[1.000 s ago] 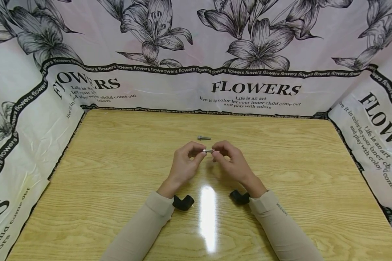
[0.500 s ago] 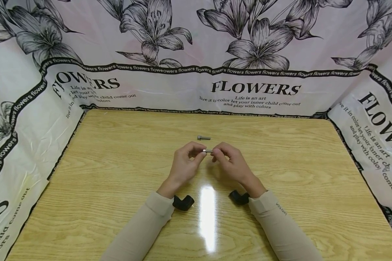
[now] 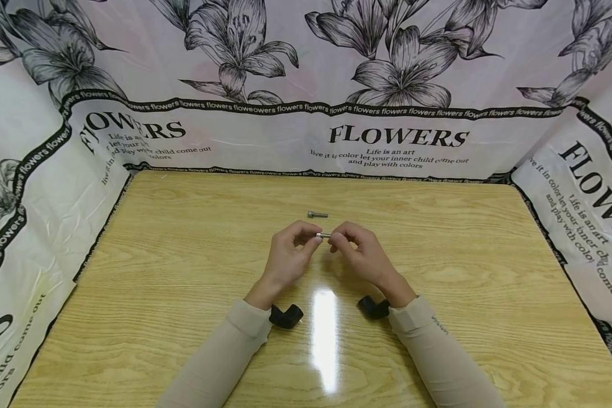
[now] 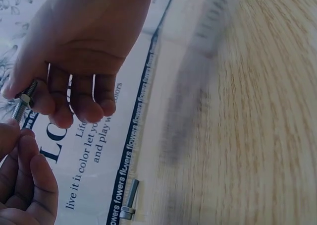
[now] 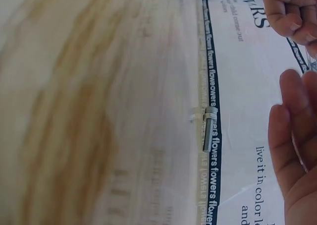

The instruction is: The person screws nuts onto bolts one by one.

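A silver threaded bolt (image 3: 326, 235) is held level between both hands above the middle of the table. A hex nut (image 4: 25, 100) sits on its thread in the left wrist view. The left hand (image 3: 289, 253) pinches the nut's end of the bolt with thumb and index finger; its other fingers hang loosely curled. Fingertips of the right hand (image 3: 363, 256) pinch the opposite end and hide it. Just beyond the hands, a second bolt (image 3: 318, 215) with a thick head lies on the table, also visible in the right wrist view as a grey bolt (image 5: 208, 131).
The wood-grain table (image 3: 158, 272) has a bright light reflection (image 3: 324, 340) in front of the hands. A white flower-printed sheet (image 3: 265, 141) stands behind and along both sides. Black wrist pieces (image 3: 287, 317) show at both cuffs.
The right fingers have shifted slightly left along the held bolt and drawn closer together. The left hand keeps its place, and the bolt on the table lies as before.
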Motion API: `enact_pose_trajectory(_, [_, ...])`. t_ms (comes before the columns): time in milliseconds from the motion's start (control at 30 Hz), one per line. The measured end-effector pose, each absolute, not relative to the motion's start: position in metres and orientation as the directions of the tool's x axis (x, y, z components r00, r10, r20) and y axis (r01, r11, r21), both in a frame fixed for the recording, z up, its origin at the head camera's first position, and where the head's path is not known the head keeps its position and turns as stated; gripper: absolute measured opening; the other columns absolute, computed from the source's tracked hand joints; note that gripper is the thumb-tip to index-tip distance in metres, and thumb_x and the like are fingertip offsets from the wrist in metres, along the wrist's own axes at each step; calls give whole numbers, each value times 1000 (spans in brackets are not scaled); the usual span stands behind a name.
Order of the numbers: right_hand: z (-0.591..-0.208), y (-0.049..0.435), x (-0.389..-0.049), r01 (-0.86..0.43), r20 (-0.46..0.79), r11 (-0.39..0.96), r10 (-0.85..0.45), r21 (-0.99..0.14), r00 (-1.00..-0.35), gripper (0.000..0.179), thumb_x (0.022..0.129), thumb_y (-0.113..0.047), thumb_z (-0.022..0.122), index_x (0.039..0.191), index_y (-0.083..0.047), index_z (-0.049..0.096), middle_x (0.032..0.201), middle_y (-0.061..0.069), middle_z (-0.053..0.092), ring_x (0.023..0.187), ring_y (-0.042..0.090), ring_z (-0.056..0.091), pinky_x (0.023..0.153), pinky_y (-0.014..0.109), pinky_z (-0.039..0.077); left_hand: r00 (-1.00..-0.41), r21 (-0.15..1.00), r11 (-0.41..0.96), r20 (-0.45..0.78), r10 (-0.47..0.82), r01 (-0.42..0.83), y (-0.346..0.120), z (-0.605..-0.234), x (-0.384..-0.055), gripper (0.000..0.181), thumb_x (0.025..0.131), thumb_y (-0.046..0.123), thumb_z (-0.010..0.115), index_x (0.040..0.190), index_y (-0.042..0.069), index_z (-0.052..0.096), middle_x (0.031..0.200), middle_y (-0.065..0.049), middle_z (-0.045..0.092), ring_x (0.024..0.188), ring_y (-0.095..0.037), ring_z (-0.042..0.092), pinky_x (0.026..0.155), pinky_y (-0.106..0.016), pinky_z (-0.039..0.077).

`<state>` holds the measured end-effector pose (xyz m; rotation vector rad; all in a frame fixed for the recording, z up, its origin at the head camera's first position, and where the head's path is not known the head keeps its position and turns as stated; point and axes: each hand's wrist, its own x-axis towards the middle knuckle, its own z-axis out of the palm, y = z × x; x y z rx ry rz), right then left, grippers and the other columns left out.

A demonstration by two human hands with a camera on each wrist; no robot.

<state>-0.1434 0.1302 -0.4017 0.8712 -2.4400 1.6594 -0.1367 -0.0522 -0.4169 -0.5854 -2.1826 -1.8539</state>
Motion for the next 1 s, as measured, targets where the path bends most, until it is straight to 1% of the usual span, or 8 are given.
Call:
enact_pose_trajectory(100, [-400, 130, -143, -478, 347, 288, -404, -830, -846, 16, 97, 0, 50, 87, -2, 63, 81, 20, 63, 79, 34, 62, 71, 32, 48, -894, 891, 120, 417, 164, 438, -52, -402, -130, 11, 85, -10, 65, 96, -9, 64, 93, -21, 66, 81, -32, 64, 71, -43, 53])
enact_pose_trajectory(233, [-400, 130, -143, -485, 355, 280, -405, -829, -842, 6, 93, 3, 57, 98, 3, 60, 90, 19, 63, 81, 29, 61, 74, 36, 50, -895, 893, 120, 413, 169, 435, -53, -394, -126, 11, 85, -12, 63, 96, -12, 63, 94, -23, 66, 82, -34, 64, 73, -45, 53])
enact_pose_trajectory(367, [-401, 130, -142, -506, 380, 240, -423, -829, -823, 21, 88, 8, 62, 106, 8, 53, 96, 18, 61, 83, 26, 61, 78, 40, 52, -897, 895, 116, 409, 167, 430, -53, -394, -126, 11, 85, -12, 63, 96, -11, 63, 94, -23, 66, 82, -34, 64, 75, -45, 53])
enact_pose_trajectory(533, [-400, 130, -142, -494, 370, 240, -418, -835, -830, 4, 92, 6, 57, 95, 4, 59, 85, 19, 63, 79, 33, 63, 75, 41, 51, -899, 898, 113, 404, 171, 425, -53, -395, -127, 11, 85, -12, 64, 96, -11, 63, 94, -23, 66, 83, -34, 64, 74, -47, 53])
enact_pose_trajectory(700, [-398, 130, -142, -475, 347, 289, -397, -831, -850, 15, 96, 0, 52, 85, -3, 63, 81, 21, 64, 81, 32, 61, 73, 38, 48, -899, 901, 103, 401, 174, 422, -52, -416, -136, 12, 85, -10, 64, 98, -10, 64, 96, -22, 66, 84, -33, 64, 75, -47, 53])
enact_pose_trajectory(833, [-398, 130, -142, -457, 332, 287, -391, -842, -858, 5, 94, 1, 57, 96, 3, 61, 90, 19, 63, 83, 29, 62, 76, 42, 50, -896, 898, 97, 409, 172, 429, -53, -427, -142, 13, 86, -5, 66, 99, -6, 65, 98, -18, 67, 85, -30, 65, 75, -45, 53])
enact_pose_trajectory(933, [-398, 131, -141, -463, 343, 256, -400, -849, -850, 17, 89, 5, 61, 106, 7, 56, 98, 18, 61, 87, 28, 61, 80, 45, 51, -893, 896, 95, 416, 170, 435, -54, -429, -142, 13, 87, -2, 67, 100, -2, 66, 98, -14, 67, 85, -26, 65, 76, -42, 53])
enact_pose_trajectory(1000, [-398, 131, -141, -476, 359, 234, -409, -847, -839, 21, 88, 7, 62, 107, 8, 54, 98, 18, 61, 87, 28, 61, 82, 45, 51, -892, 894, 95, 419, 169, 438, -54, -429, -142, 12, 88, 0, 67, 99, 0, 67, 97, -12, 68, 84, -24, 65, 76, -40, 53])
